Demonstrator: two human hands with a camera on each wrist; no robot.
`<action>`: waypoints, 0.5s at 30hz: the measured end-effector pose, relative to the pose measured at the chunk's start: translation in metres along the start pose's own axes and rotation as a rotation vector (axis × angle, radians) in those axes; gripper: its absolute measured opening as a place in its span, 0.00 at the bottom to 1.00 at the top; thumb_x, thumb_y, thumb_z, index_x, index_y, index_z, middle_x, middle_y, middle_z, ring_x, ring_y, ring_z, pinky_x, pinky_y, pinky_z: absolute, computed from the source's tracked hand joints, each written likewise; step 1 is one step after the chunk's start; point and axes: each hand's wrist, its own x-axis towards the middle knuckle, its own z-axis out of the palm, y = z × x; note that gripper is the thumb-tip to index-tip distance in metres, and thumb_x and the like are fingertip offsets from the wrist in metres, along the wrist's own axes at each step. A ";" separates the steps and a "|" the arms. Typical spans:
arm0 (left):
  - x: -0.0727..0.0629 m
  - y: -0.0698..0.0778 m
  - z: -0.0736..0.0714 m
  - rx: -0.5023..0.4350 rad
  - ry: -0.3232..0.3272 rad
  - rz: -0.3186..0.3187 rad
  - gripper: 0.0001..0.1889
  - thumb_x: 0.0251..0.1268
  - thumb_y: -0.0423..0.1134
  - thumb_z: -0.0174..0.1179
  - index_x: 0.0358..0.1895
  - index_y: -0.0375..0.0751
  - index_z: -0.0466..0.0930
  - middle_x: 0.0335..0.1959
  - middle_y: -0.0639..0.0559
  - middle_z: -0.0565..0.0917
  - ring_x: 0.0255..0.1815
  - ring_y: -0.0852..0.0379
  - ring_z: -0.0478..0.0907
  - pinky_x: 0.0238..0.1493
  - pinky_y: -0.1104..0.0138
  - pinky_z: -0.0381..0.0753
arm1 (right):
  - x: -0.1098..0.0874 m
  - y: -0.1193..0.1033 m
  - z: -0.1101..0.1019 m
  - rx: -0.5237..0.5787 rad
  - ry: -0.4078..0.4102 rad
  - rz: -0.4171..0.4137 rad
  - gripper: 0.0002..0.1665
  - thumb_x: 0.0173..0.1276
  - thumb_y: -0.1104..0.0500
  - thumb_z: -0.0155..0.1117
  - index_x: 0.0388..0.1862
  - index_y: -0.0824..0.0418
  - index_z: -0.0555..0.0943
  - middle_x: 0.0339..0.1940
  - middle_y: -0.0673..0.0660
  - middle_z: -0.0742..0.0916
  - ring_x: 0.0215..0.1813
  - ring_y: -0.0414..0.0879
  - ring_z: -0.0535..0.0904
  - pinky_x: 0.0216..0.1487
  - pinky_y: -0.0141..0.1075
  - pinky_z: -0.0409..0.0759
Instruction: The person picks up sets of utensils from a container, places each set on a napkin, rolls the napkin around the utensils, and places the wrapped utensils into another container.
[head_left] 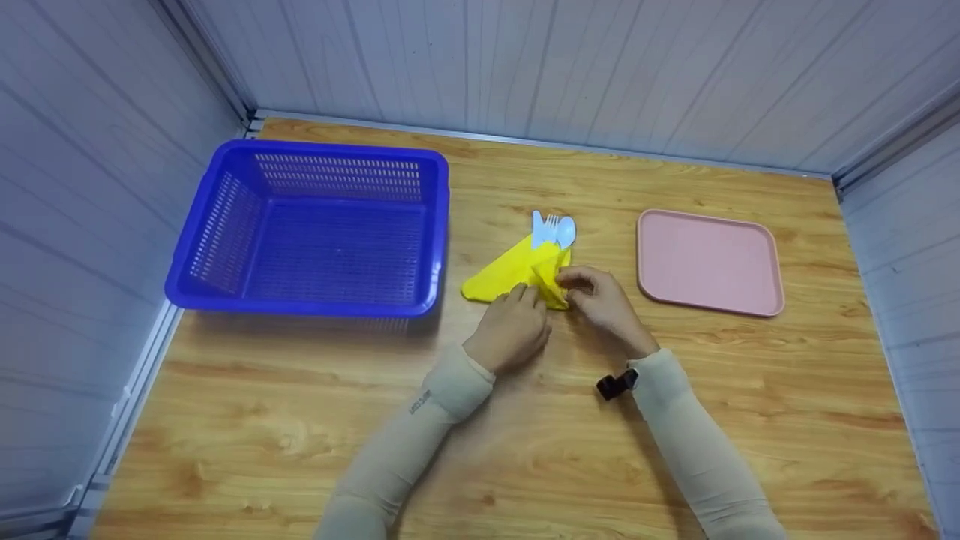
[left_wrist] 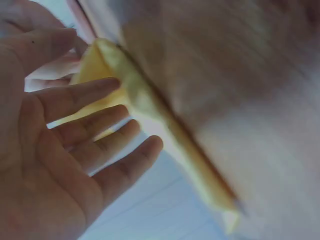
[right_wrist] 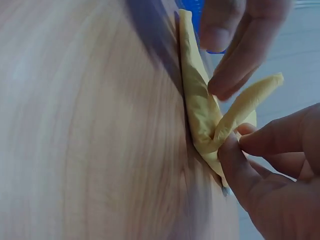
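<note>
A yellow cloth napkin [head_left: 501, 271] lies folded on the table, its right part raised in a flap [right_wrist: 252, 102]. From its top edge stick out a pale knife [head_left: 537, 227], a fork [head_left: 551, 225] and a spoon [head_left: 567, 231]; their lower ends are hidden by the cloth. My left hand [head_left: 511, 326] rests its fingertips on the napkin's lower edge, and in the left wrist view those fingers [left_wrist: 127, 167] are nearly straight. At the right side, my right hand [head_left: 602, 301] pinches the folded cloth between thumb and fingers near the base of the flap.
To the left stands a blue plastic basket [head_left: 437, 247] with slotted walls. A pink tray [head_left: 709, 259] lies on the right. Pale panels [head_left: 525, 67] wall the wooden table [head_left: 540, 450] at the back and both sides. A black strap device [head_left: 616, 385] sits at my right wrist.
</note>
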 end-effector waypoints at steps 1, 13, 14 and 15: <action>-0.002 0.003 -0.002 0.021 0.060 0.024 0.18 0.75 0.45 0.52 0.50 0.33 0.83 0.48 0.42 0.82 0.50 0.46 0.78 0.46 0.58 0.82 | 0.000 0.001 0.001 -0.030 0.010 -0.008 0.16 0.67 0.79 0.54 0.52 0.79 0.79 0.58 0.73 0.81 0.60 0.65 0.77 0.61 0.47 0.76; -0.002 0.015 0.007 0.229 0.284 0.068 0.14 0.75 0.33 0.51 0.55 0.34 0.82 0.53 0.43 0.83 0.56 0.48 0.78 0.55 0.62 0.79 | 0.005 0.024 0.017 -0.259 0.100 -0.019 0.19 0.64 0.72 0.66 0.55 0.69 0.81 0.55 0.65 0.83 0.60 0.58 0.77 0.65 0.49 0.71; -0.002 0.014 0.009 0.235 0.249 0.061 0.15 0.76 0.34 0.51 0.57 0.34 0.81 0.56 0.42 0.82 0.59 0.47 0.77 0.58 0.60 0.78 | 0.005 0.024 0.018 -0.276 0.107 -0.032 0.19 0.64 0.72 0.66 0.55 0.69 0.81 0.55 0.65 0.83 0.60 0.58 0.77 0.64 0.48 0.72; -0.003 0.014 0.010 0.234 0.213 0.053 0.16 0.76 0.35 0.51 0.60 0.33 0.80 0.59 0.41 0.81 0.61 0.46 0.76 0.61 0.59 0.76 | 0.005 0.024 0.019 -0.290 0.111 -0.041 0.19 0.64 0.72 0.66 0.54 0.69 0.81 0.54 0.65 0.83 0.59 0.59 0.78 0.64 0.48 0.73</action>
